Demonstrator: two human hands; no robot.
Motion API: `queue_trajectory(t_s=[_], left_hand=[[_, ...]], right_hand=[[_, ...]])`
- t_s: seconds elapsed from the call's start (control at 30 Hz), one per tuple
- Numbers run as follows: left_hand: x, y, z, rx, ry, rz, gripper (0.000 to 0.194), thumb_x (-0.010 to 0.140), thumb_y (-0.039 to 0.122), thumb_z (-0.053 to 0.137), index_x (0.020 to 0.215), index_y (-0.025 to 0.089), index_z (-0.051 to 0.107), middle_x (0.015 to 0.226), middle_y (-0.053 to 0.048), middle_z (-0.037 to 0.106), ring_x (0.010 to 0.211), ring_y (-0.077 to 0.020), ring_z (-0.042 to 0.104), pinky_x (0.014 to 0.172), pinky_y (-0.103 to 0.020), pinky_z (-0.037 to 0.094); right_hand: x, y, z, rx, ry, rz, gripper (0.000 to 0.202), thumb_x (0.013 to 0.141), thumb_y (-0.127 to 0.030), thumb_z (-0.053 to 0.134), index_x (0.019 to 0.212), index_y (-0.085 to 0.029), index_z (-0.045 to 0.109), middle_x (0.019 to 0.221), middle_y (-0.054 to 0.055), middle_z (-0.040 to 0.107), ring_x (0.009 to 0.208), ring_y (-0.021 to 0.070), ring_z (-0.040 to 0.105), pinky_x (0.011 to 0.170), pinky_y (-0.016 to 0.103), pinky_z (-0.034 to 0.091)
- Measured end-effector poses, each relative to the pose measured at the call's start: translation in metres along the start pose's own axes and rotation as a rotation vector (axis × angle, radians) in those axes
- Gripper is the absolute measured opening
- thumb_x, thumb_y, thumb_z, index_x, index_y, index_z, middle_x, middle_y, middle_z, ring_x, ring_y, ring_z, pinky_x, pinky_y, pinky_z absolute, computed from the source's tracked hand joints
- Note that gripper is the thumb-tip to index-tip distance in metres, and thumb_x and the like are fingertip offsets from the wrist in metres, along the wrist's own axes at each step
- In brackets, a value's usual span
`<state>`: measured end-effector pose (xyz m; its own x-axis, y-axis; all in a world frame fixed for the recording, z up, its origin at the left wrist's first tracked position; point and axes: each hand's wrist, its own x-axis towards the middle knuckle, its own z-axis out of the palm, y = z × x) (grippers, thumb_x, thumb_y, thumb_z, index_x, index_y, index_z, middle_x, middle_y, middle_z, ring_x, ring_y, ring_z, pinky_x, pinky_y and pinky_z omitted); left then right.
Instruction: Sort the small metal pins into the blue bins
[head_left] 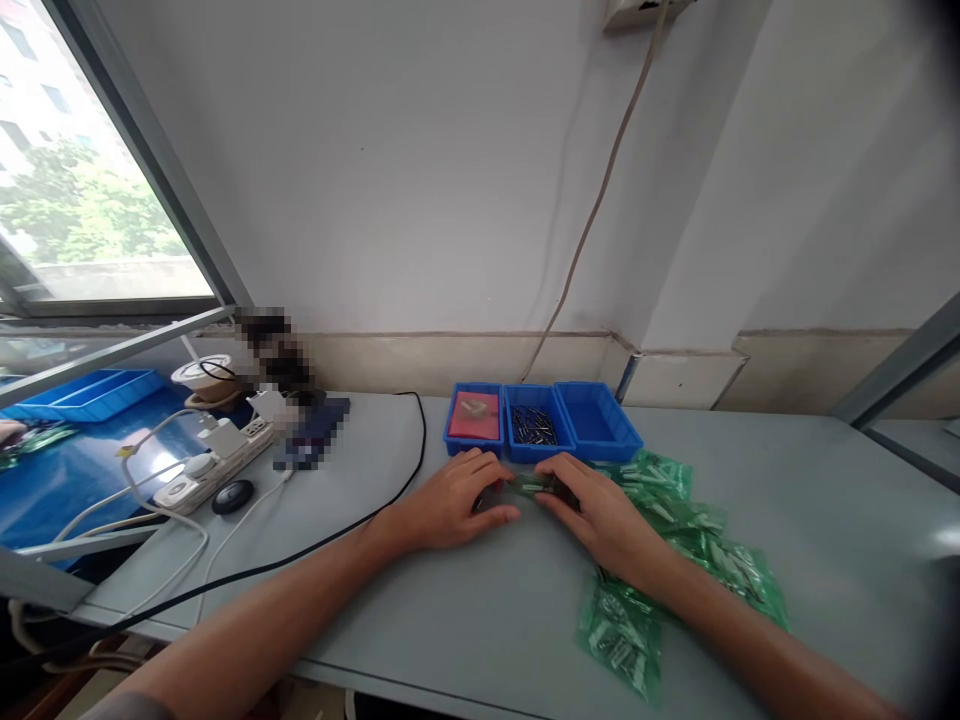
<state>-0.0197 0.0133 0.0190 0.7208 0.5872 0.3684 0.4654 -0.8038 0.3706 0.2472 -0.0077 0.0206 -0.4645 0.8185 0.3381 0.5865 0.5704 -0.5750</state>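
Note:
Just in front of the blue bins, my right hand (592,505) pinches a small green plastic packet (531,484) between thumb and fingers. My left hand (469,500) is at the packet's left end, fingers curled with the thumb apart; a small dark item shows in its palm, too hidden to name. Behind the hands, the middle blue bin (534,452) holds many thin dark metal pieces. A pink pad with a small pale item lies in the left bin (474,447). Green bags of metal parts (675,510) lie around and under my right forearm.
The right blue bin (598,420) shows a bare bottom. A black cable (315,545) crosses the table beneath my left forearm. Farther left are a power strip (217,470), a round black object (232,497), white cables and a metal frame (45,590).

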Motion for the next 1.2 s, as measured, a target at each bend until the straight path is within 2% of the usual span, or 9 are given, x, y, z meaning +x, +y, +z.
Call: queue_trajectory(t_s=[0.07,0.2,0.33,0.5,0.73,0.87,1.0,1.07,1.2], left_hand=[[0.001,-0.002,0.003,0.02,0.013,0.019,0.032,0.109,0.05,0.059,0.114,0.019,0.062,0.106,-0.008,0.066,0.099,-0.0238,0.058,0.092,-0.036,0.047],[0.001,-0.006,0.006,0.056,0.075,0.035,0.027,0.116,0.035,0.043,0.103,0.018,0.061,0.099,-0.007,0.063,0.093,-0.0215,0.056,0.087,-0.035,0.045],[0.001,-0.002,0.003,0.056,0.104,0.045,0.025,0.115,0.032,0.045,0.102,0.018,0.06,0.097,-0.007,0.062,0.092,-0.0215,0.055,0.086,-0.035,0.045],[0.001,0.001,0.004,0.03,0.136,0.05,0.026,0.114,0.041,0.05,0.107,0.018,0.06,0.099,-0.007,0.064,0.09,-0.0212,0.054,0.083,-0.034,0.044],[0.001,0.002,0.006,0.035,0.213,0.066,0.024,0.115,0.031,0.045,0.101,0.018,0.06,0.097,-0.008,0.064,0.088,-0.0209,0.054,0.083,-0.034,0.045],[0.001,0.003,0.005,0.031,0.246,0.061,0.026,0.114,0.035,0.05,0.097,0.018,0.059,0.09,-0.006,0.062,0.085,-0.0206,0.054,0.08,-0.034,0.045],[0.002,0.005,0.005,-0.009,0.24,0.065,0.023,0.113,0.037,0.052,0.102,0.018,0.06,0.095,-0.008,0.065,0.087,-0.0212,0.056,0.083,-0.035,0.046],[0.002,0.007,0.005,-0.017,0.236,0.066,0.022,0.114,0.033,0.049,0.101,0.017,0.06,0.096,-0.008,0.065,0.088,-0.021,0.056,0.083,-0.035,0.046],[0.002,0.009,0.006,0.009,0.214,0.078,0.024,0.114,0.031,0.046,0.099,0.017,0.06,0.093,-0.008,0.064,0.085,-0.0207,0.054,0.082,-0.036,0.046]], right_hand=[[0.0,-0.002,0.001,0.055,0.005,0.007,0.011,0.106,-0.024,0.059,0.116,-0.027,0.062,0.111,0.005,0.07,0.095,0.0242,0.068,0.085,0.037,0.055],[0.0,-0.007,0.0,0.131,0.052,0.009,0.014,0.105,-0.028,0.063,0.119,-0.027,0.061,0.111,0.005,0.07,0.093,0.0236,0.068,0.086,0.037,0.057],[-0.001,-0.007,0.0,0.092,0.08,0.008,0.011,0.107,-0.031,0.06,0.117,-0.027,0.063,0.107,0.005,0.069,0.087,0.0232,0.067,0.08,0.037,0.056],[-0.002,-0.006,0.002,0.058,0.064,-0.041,0.008,0.109,-0.029,0.058,0.111,-0.027,0.065,0.103,0.005,0.07,0.094,0.0252,0.067,0.082,0.036,0.054],[-0.002,-0.015,-0.001,0.075,0.02,0.014,0.011,0.108,-0.034,0.062,0.115,-0.026,0.064,0.106,0.005,0.068,0.092,0.0237,0.065,0.083,0.036,0.054],[-0.001,-0.019,-0.005,0.079,-0.002,-0.002,0.016,0.111,-0.033,0.053,0.102,-0.025,0.063,0.095,0.003,0.065,0.086,0.0224,0.062,0.076,0.034,0.051],[-0.001,-0.021,-0.005,0.082,-0.001,-0.027,0.02,0.111,-0.035,0.053,0.096,-0.025,0.062,0.092,0.003,0.063,0.084,0.0223,0.06,0.075,0.034,0.05],[-0.001,-0.021,-0.004,0.082,-0.003,-0.039,0.019,0.111,-0.034,0.053,0.097,-0.025,0.063,0.093,0.004,0.063,0.085,0.0225,0.06,0.078,0.035,0.05],[-0.002,-0.019,-0.002,0.117,0.002,-0.043,0.011,0.11,-0.034,0.057,0.112,-0.026,0.064,0.102,0.005,0.066,0.089,0.023,0.061,0.081,0.036,0.052]])
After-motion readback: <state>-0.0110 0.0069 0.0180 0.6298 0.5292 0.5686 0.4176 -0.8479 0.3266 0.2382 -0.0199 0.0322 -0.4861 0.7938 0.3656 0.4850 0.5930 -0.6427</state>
